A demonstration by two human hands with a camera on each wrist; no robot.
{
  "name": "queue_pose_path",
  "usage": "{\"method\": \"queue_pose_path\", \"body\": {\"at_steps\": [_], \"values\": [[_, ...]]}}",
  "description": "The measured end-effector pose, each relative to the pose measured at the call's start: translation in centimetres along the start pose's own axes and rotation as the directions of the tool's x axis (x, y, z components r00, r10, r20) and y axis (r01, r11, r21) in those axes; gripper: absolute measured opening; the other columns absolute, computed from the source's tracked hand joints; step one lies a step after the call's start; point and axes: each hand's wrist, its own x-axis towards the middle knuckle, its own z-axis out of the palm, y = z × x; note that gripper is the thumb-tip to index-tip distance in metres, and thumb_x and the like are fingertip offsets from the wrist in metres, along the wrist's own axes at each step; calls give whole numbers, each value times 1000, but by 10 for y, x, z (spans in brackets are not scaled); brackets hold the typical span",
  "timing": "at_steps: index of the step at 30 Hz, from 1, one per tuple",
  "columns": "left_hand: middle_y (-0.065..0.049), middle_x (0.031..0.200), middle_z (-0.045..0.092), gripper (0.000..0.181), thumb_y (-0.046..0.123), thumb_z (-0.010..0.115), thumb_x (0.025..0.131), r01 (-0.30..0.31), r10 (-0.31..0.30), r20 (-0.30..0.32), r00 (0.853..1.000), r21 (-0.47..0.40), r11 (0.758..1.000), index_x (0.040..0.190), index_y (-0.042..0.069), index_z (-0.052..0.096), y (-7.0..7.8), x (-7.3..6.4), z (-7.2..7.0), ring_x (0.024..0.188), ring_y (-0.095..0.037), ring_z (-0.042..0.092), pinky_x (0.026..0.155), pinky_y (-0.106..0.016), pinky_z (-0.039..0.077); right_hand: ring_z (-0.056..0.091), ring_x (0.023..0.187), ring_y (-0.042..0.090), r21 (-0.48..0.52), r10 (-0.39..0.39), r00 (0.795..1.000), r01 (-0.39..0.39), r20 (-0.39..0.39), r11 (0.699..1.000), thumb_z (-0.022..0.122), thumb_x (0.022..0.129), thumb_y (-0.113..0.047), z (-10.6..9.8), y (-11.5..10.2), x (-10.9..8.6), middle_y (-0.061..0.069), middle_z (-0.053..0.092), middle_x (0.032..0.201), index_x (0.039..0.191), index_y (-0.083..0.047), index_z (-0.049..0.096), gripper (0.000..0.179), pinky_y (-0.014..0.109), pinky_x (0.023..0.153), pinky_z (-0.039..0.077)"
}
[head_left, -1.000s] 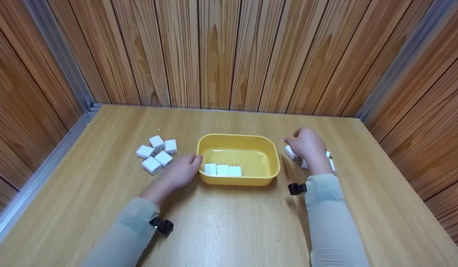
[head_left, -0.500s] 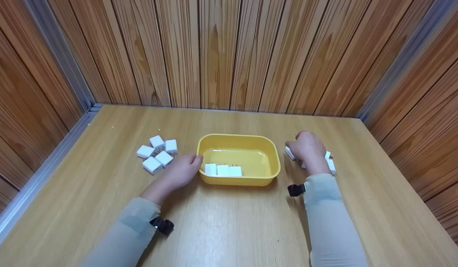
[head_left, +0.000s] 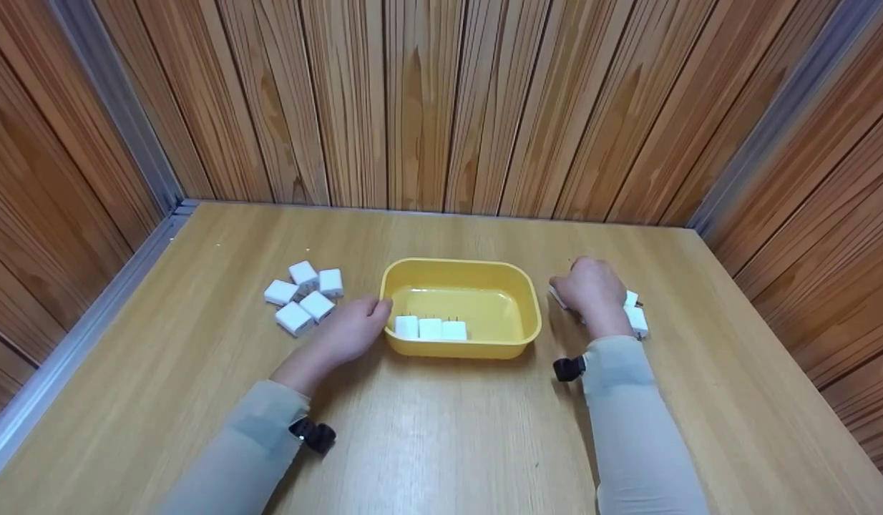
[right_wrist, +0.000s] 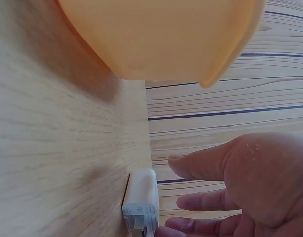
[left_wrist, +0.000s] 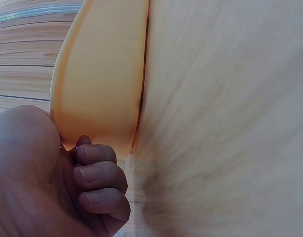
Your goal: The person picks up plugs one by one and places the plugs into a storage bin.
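Note:
My left hand (head_left: 352, 329) grips the left rim of a yellow plastic tub (head_left: 459, 349), thumb at the edge. In the left wrist view its other fingers (left_wrist: 99, 175) curl beside the tub's outer wall. Three white plug adapters (head_left: 431, 329) stand in a row inside, along the near wall, prongs up. My right hand (head_left: 592, 290) is over a group of white adapters right of the tub, partly hiding them. In the right wrist view a white charger plug (right_wrist: 141, 197) lies on the table, with the hand's thumb and fingers extended and apart close beside it.
Several more white adapters (head_left: 298, 297) lie in a loose cluster left of the tub. At the right, another adapter (head_left: 636, 320) shows past the right wrist. Wood-panelled walls (head_left: 441, 107) enclose the back and sides of the wooden table (head_left: 441, 443).
My right hand has come slightly down and nearer over the right-hand adapters, covering more of the leftmost one. The left hand and the tub stay in place.

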Motion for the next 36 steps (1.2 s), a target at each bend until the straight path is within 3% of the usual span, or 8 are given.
{"method": "queue_pose_path", "body": {"at_steps": [7, 12, 30, 36], "values": [[-8, 111, 66, 55, 53, 37, 118, -21, 21, -15, 1000, 19, 1000, 144, 14, 66, 1, 1, 1, 107, -27, 64, 95, -46, 51, 63, 98, 38, -58, -31, 999, 30, -10, 998, 62, 109, -42, 6, -1, 0, 24, 67, 113, 121, 4, 71, 48, 50, 79, 56], [-8, 106, 64, 54, 51, 36, 118, -25, 26, -30, 999, 46, 999, 139, 12, 68, 2, 1, 1, 103, -28, 63, 90, -46, 50, 64, 91, 35, -60, -21, 1000, 22, 12, 998, 63, 110, -40, 11, -1, 1, 20, 65, 105, 111, 1, 73, 42, 44, 74, 53], [-8, 120, 68, 57, 53, 37, 118, -29, 29, -24, 999, 30, 999, 146, 12, 66, 2, 0, 0, 112, -28, 64, 102, -51, 52, 62, 81, 33, -74, -57, 998, 57, -1, 996, 63, 110, -41, 23, 1, 2, 17, 64, 92, 94, -4, 72, 41, 42, 68, 50], [-8, 122, 68, 58, 52, 36, 118, -43, 44, -27, 999, 35, 998, 147, 11, 65, 1, 1, 0, 113, -28, 63, 105, -53, 52, 63, 86, 36, -120, -53, 999, 51, -14, 991, 63, 109, -47, 26, 1, 5, 19, 65, 99, 101, -2, 71, 47, 47, 71, 54]]}}
